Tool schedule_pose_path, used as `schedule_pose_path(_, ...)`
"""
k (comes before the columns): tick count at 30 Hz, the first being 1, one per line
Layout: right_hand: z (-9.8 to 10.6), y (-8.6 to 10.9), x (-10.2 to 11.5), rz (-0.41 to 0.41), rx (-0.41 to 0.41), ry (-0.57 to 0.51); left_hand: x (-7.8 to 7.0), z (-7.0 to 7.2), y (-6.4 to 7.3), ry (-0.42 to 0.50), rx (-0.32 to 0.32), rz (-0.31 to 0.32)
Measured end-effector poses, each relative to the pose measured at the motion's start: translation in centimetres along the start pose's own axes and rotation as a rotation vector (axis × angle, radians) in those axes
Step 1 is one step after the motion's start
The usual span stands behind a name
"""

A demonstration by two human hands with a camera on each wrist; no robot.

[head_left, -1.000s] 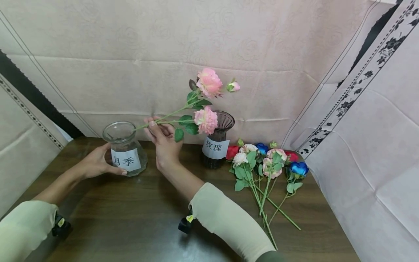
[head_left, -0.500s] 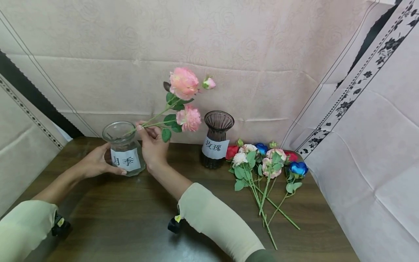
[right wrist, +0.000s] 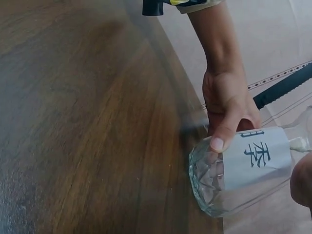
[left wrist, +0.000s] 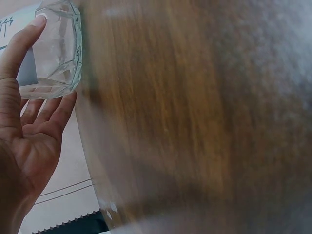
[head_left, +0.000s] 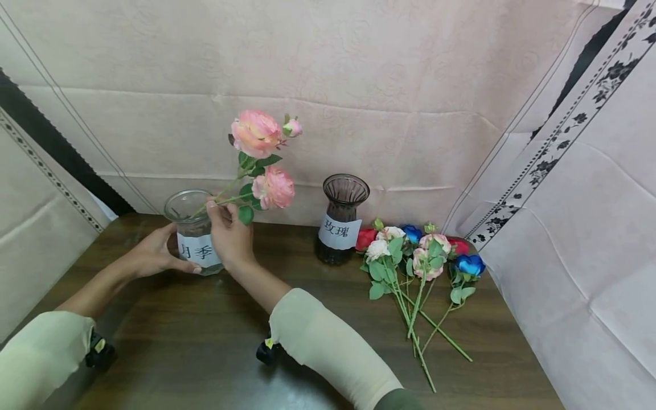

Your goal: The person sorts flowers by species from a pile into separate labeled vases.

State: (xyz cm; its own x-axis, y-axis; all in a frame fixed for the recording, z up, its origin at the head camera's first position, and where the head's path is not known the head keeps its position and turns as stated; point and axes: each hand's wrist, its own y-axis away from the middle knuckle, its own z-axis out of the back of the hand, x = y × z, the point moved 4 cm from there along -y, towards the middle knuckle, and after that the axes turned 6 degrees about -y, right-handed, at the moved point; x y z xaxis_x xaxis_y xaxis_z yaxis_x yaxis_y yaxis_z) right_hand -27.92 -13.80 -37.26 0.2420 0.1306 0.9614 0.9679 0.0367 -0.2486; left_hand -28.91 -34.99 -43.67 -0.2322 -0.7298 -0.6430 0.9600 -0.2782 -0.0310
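Observation:
My left hand (head_left: 154, 255) grips a clear glass vase (head_left: 192, 229) from its left side, thumb across the front below a white label with Chinese characters. In the left wrist view the thumb and fingers of the left hand (left wrist: 31, 146) lie about the vase (left wrist: 59, 53) near its base. My right hand (head_left: 233, 236) pinches the green stem of a pink artificial flower (head_left: 256, 134), a spray with two blooms and a bud leaning up and right. The stem's lower end is inside the vase mouth. Only part of the right hand (right wrist: 302, 183) shows in the right wrist view.
A dark ribbed glass vase (head_left: 340, 213) with a white label stands right of centre. Beyond it, several artificial flowers (head_left: 422, 256) in red, white, blue and pink lie on the wooden table (head_left: 205, 341), stems toward the front. Pale cloth (head_left: 384, 68) hangs behind.
My right hand has moved left with the pink flower, and the stem's end has gone from the rim into the clear vase's mouth. The left hand keeps its hold on the vase.

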Motion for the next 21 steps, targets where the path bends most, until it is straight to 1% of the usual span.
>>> schedule_pose_path(2,0.0,0.0,-0.1,0.016,-0.004,0.025,0.0,0.0,0.0,0.001,0.002,-0.001)
schedule_pose_path(4,0.0,-0.1,-0.1,0.033,-0.007,0.092,0.0,0.0,0.0,0.0,0.001,-0.001)
schedule_pose_path(7,0.1,-0.1,0.0,0.029,-0.003,0.172,0.1,0.0,0.0,0.0,-0.002,0.003)
schedule_pose_path(9,0.2,-0.1,0.1,0.022,0.008,0.192,0.1,0.1,0.0,0.004,-0.004,0.001)
schedule_pose_path(11,0.3,-0.2,0.2,0.021,0.021,0.177,0.1,0.1,0.1,0.009,-0.005,-0.002)
schedule_pose_path(13,0.3,-0.4,0.4,0.059,0.037,0.197,0.1,0.1,0.1,0.012,-0.006,-0.004)
schedule_pose_path(14,0.4,-0.5,0.6,0.088,0.047,0.228,0.0,0.0,0.1,0.013,-0.006,-0.003)
schedule_pose_path(17,0.3,-0.9,1.1,0.213,0.083,0.368,0.0,0.0,0.1,0.005,-0.007,0.004)
schedule_pose_path(19,0.2,-1.0,1.5,0.287,0.113,0.442,-0.1,0.0,0.1,-0.011,-0.009,0.011)
schedule_pose_path(21,0.1,-1.0,1.7,0.322,0.138,0.479,-0.1,0.0,0.1,-0.022,-0.01,0.014)
